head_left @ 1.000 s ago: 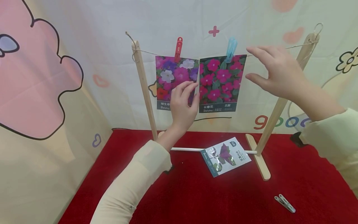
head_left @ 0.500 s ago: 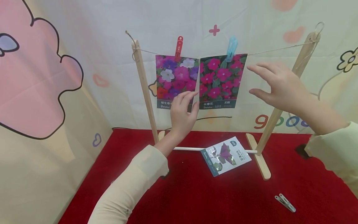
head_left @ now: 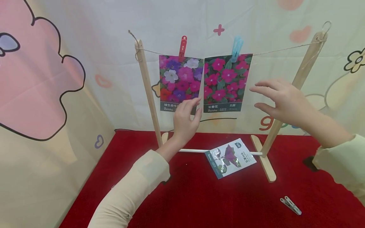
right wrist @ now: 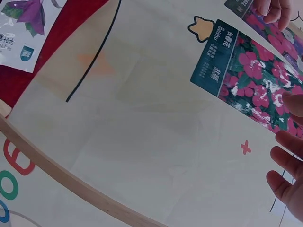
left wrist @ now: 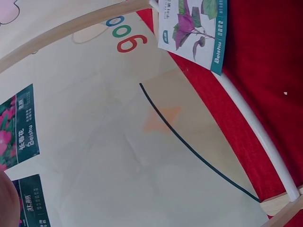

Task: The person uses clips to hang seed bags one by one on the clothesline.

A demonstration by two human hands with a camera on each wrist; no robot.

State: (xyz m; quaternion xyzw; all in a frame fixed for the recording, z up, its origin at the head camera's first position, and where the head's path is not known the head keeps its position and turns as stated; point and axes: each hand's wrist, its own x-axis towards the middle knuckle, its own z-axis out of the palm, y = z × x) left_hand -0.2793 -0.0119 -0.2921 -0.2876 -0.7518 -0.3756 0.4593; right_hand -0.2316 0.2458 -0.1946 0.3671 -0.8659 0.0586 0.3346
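Note:
Two flower seed packets hang side by side from a string (head_left: 279,50). A red clothespin (head_left: 182,48) clips the mixed-colour petunia packet (head_left: 182,79), and a light blue clothespin (head_left: 236,50) clips the pink-flowered packet (head_left: 226,82). My left hand (head_left: 184,118) is raised in front of the petunia packet's lower corner, fingers loosely bent with nothing between them. To the right of the pink packet my right hand (head_left: 285,98) hovers in the air, thumb and fingers apart and holding nothing. A third, white seed packet (head_left: 231,158) with a purple plant lies below them.
Two wooden posts (head_left: 305,71) hold up the string, joined low down by a white rod (head_left: 194,150) on which the white packet partly rests. A white clothespin (head_left: 291,205) lies on the red cloth (head_left: 199,196) at front right. A printed curtain (head_left: 119,63) stands behind.
Both hands have moved down, the right one from near the string to beside the pink packet, the left toward the petunia packet's bottom edge. The hanging packets stay in place.

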